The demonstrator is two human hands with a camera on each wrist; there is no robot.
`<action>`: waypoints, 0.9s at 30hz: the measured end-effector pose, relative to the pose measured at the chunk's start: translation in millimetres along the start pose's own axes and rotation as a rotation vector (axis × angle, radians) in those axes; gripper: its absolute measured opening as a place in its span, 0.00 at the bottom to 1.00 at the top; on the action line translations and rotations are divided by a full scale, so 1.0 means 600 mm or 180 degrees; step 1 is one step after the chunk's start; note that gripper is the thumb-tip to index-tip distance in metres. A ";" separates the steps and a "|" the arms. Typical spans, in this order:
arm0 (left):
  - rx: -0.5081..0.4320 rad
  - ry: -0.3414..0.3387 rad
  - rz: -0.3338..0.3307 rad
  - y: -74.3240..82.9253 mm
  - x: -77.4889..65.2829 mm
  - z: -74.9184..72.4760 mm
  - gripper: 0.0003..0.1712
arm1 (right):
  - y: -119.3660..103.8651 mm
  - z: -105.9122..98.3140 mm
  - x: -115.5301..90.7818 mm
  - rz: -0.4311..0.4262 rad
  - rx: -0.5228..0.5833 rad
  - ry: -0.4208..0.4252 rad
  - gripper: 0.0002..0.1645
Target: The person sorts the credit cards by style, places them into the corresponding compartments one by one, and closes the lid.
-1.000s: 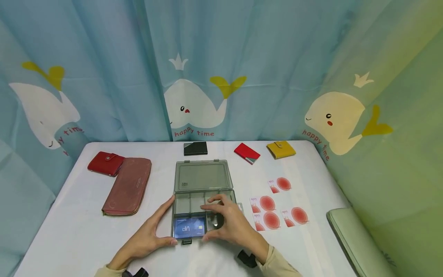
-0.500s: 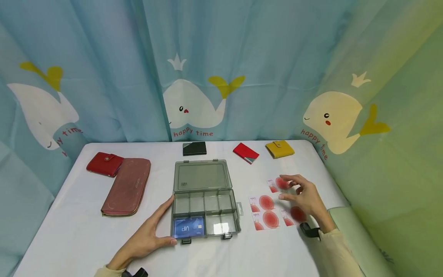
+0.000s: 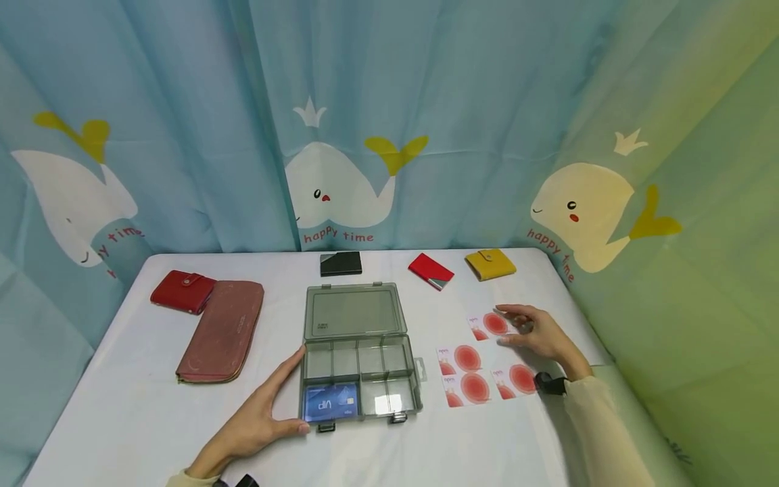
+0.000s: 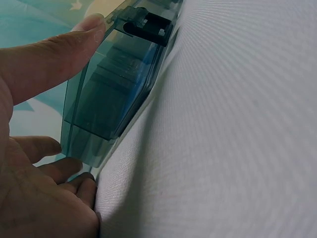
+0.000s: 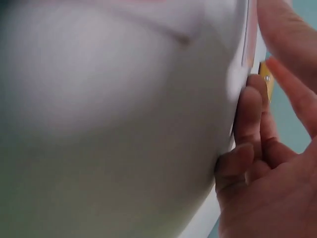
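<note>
A translucent grey plastic compartment box (image 3: pixel 389 373) lies with its lid (image 3: pixel 356 311) folded back, a blue VIP card (image 3: pixel 331 402) in its front left compartment. My left hand (image 3: pixel 262 416) spans the box's left side, fingers spread. Its thumb (image 4: pixel 74 49) touches the front corner beside the black latch (image 4: pixel 151 27), while the fingertips rest against the side wall. My right hand (image 3: pixel 541 335) has thumb and index finger at opposite long edges of the farthest red-and-white card (image 3: pixel 481 327); I cannot tell whether they pinch it. Its other fingers (image 5: pixel 249 106) curl against the table.
Nearer lie more red-and-white cards (image 3: pixel 447 362). A black card case (image 3: pixel 341 264), a red card case (image 3: pixel 431 272) and a yellow wallet (image 3: pixel 490 264) line the back. A red wallet (image 3: pixel 184 291) and a long brown wallet (image 3: pixel 222 331) are on the left.
My right hand has left the box and moved right to the farthest card, lately lowering thumb and index finger to its edges. My left hand stays at the box.
</note>
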State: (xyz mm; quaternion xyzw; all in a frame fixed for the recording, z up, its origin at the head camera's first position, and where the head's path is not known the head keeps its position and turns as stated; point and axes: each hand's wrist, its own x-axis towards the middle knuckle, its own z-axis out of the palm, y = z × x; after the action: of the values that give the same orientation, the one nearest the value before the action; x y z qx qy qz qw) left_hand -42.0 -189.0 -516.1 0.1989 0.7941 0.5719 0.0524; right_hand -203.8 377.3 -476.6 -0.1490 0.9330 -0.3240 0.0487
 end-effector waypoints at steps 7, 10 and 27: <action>-0.0011 0.0005 -0.0009 -0.003 -0.005 0.000 0.68 | -0.019 0.008 0.025 0.0126 -0.0160 -0.0120 0.32; -0.0030 0.0022 -0.0032 -0.004 -0.006 -0.001 0.68 | -0.019 0.007 0.029 0.0176 -0.0191 -0.0140 0.26; 0.0072 0.0000 -0.0033 -0.006 0.002 -0.001 0.68 | -0.013 -0.006 0.034 0.0261 -0.0454 -0.0204 0.30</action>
State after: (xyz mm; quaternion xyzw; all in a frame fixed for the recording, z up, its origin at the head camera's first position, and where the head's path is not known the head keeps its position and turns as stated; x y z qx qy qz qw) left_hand -44.3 -190.0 -519.0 0.1954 0.8016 0.5626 0.0530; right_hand -221.9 367.6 -468.6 -0.1241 0.9570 -0.2495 0.0810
